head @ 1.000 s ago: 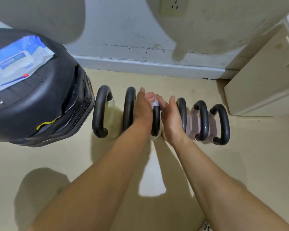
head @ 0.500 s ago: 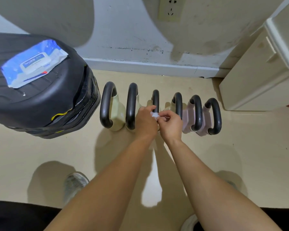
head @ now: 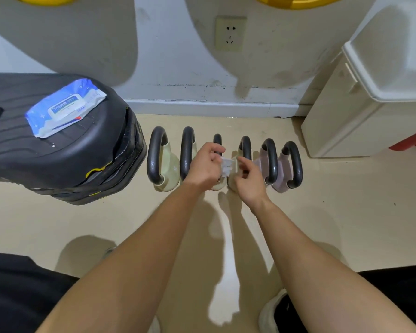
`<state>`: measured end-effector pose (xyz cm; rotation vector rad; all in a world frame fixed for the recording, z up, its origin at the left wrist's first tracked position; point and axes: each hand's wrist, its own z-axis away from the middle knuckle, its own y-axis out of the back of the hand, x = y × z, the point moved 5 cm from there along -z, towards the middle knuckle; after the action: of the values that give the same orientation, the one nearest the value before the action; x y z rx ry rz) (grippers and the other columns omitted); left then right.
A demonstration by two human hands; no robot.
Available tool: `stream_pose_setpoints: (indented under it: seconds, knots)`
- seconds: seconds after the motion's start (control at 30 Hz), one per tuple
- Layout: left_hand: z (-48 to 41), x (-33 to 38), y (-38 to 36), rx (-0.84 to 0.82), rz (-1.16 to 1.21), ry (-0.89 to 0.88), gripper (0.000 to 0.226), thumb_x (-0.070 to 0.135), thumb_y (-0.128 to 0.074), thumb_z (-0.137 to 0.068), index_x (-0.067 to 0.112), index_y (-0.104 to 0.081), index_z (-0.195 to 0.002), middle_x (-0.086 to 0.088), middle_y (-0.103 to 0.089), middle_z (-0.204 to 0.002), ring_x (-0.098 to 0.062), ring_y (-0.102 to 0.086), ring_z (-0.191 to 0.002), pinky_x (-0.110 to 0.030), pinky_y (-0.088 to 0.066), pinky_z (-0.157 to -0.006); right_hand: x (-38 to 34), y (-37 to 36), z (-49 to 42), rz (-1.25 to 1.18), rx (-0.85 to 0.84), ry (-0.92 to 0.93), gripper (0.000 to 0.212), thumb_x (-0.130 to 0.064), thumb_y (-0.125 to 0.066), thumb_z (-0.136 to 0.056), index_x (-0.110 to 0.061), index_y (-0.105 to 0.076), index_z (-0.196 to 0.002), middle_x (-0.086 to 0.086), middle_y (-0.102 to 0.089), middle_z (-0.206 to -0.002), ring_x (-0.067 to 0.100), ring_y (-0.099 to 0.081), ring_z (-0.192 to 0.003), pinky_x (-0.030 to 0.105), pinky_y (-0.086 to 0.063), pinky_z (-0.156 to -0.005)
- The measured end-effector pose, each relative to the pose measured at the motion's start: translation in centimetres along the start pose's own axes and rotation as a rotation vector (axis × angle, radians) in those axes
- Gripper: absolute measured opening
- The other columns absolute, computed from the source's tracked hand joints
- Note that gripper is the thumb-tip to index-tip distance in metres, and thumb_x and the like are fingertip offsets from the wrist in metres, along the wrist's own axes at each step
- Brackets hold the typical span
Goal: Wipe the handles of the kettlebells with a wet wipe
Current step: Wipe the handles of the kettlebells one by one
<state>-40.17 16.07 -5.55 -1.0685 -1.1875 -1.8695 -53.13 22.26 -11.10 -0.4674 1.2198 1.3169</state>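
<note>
Head view looks down along two bare forearms to a row of six kettlebells [head: 167, 164] standing on the floor [head: 346, 212] near its far edge, just short of the skirting board [head: 202, 108]. Their black handles all arch upward side by side. The two bodies at the left end are pale green, the middle two are cream and the two at the right end are pale lilac.

The left hand [head: 208, 164] hovers over the third kettlebell's handle [head: 217, 141]. Its fingers are curled in, and the thumb and fingertips pinch a small crumpled wet wipe [head: 227, 165]. The wipe hangs in the air between the two hands, above the cream bodies and clear of the handles.

The right hand [head: 249, 181] sits just beside the wipe, in front of the fourth handle [head: 246, 147]. Its fingers are loosely bent (whether any fingertip has hold of the wipe I cannot tell).

Toward the floor's left edge stands a black stack of moulded platforms [head: 82, 150], touching or nearly touching the first kettlebell. A blue and white pack of wipes [head: 63, 108] lies flat on top of it. A cream cabinet [head: 346, 116] stands at the far right corner, and a wall socket [head: 230, 33] is set above the row. One pale shoe [head: 271, 311] shows at the near edge.
</note>
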Motion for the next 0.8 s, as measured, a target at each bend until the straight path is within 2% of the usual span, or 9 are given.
stream_pose_setpoints:
  seconds: [0.1,0.17,0.3,0.4,0.47,0.53,0.63,0.73,0.8]
  knots:
    - [0.3,2.5,0.1,-0.090,0.160,0.017,0.029,0.001,-0.044,-0.098,0.015,-0.058,-0.118,-0.008,-0.061,-0.095,-0.021,-0.063,-0.083,-0.024,-0.054,-0.079,-1.1,0.6,-0.7,0.088,-0.129,0.070,0.072,-0.035,-0.060,-0.064,-0.043,-0.055,-0.136,0.000,-0.048,-0.142,0.018,-0.051,-0.130,0.043,-0.047,-0.110]
    - [0.5,4.0,0.1,-0.122,0.323,0.051,0.030,-0.003,-0.043,-0.098,0.014,-0.060,-0.115,-0.010,-0.059,-0.093,-0.019,-0.062,-0.076,-0.032,-0.056,-0.077,-2.7,1.8,-0.3,0.133,-0.192,0.105,0.060,-0.035,-0.064,-0.069,-0.028,-0.066,-0.128,0.000,-0.049,-0.140,0.016,-0.051,-0.126,0.040,-0.044,-0.109]
    - [-0.1,5.2,0.2,-0.091,0.596,0.124,0.028,-0.004,-0.046,-0.096,0.015,-0.062,-0.110,-0.011,-0.058,-0.088,-0.014,-0.061,-0.069,-0.032,-0.058,-0.083,-4.6,5.6,-0.2,-0.074,-0.225,0.095,0.019,-0.009,-0.061,-0.095,0.008,-0.068,-0.092,0.011,-0.062,-0.087,0.018,-0.056,-0.079,0.023,-0.045,-0.067]
    - [-1.3,4.6,-0.6,-0.053,0.696,0.199,0.025,-0.002,-0.048,-0.097,0.015,-0.061,-0.109,-0.009,-0.062,-0.084,-0.008,-0.066,-0.061,-0.037,-0.056,-0.093,-4.4,8.5,-1.0,-0.188,-0.142,0.056,0.020,-0.011,-0.065,-0.095,-0.012,-0.069,-0.076,-0.002,-0.065,-0.066,0.012,-0.058,-0.061,0.019,-0.044,-0.054]
    - [-2.5,3.8,-1.6,-0.006,0.696,0.249,0.025,-0.002,-0.048,-0.096,0.015,-0.059,-0.109,-0.009,-0.061,-0.084,-0.004,-0.068,-0.063,-0.035,-0.057,-0.090,-4.1,10.0,-1.8,-0.223,-0.094,0.035,0.013,-0.011,-0.066,-0.094,-0.012,-0.071,-0.082,-0.005,-0.067,-0.065,0.011,-0.061,-0.058,0.020,-0.048,-0.054]
    - [-3.7,2.9,-2.5,0.083,0.641,0.298,0.025,-0.002,-0.047,-0.093,0.018,-0.057,-0.105,-0.012,-0.060,-0.090,-0.008,-0.064,-0.057,-0.030,-0.058,-0.081,-3.9,11.0,-2.9,-0.201,-0.060,0.013,0.008,-0.008,-0.066,-0.091,-0.009,-0.073,-0.095,-0.001,-0.070,-0.076,0.011,-0.065,-0.063,0.022,-0.052,-0.057]
    - [-5.5,1.6,-3.3,0.200,0.401,0.280,0.031,-0.002,-0.044,-0.084,0.022,-0.061,-0.092,-0.010,-0.062,-0.089,-0.020,-0.058,-0.064,-0.034,-0.058,-0.070,-3.0,11.4,-5.3,-0.011,0.001,-0.009,0.024,-0.005,-0.065,-0.083,-0.017,-0.073,-0.103,-0.003,-0.070,-0.094,0.011,-0.067,-0.081,0.025,-0.056,-0.075]
    - [-6.9,1.7,-4.0,0.194,-0.032,0.076,0.037,-0.003,-0.042,-0.080,0.023,-0.069,-0.077,-0.005,-0.067,-0.089,-0.024,-0.063,-0.078,-0.035,-0.056,-0.075,-2.5,10.1,-7.5,0.056,0.011,0.002,0.024,0.000,-0.059,-0.081,-0.021,-0.068,-0.087,-0.005,-0.063,-0.078,0.010,-0.059,-0.069,0.020,-0.051,-0.065]
    - [-7.7,1.5,-4.6,0.151,-0.381,0.020,0.032,0.001,-0.044,-0.083,0.018,-0.070,-0.084,-0.008,-0.060,-0.105,-0.028,-0.061,-0.084,-0.036,-0.054,-0.078,-2.6,8.7,-8.9,0.125,0.010,0.042,0.023,0.000,-0.059,-0.084,-0.020,-0.069,-0.084,-0.007,-0.064,-0.080,0.004,-0.058,-0.072,0.009,-0.047,-0.063]
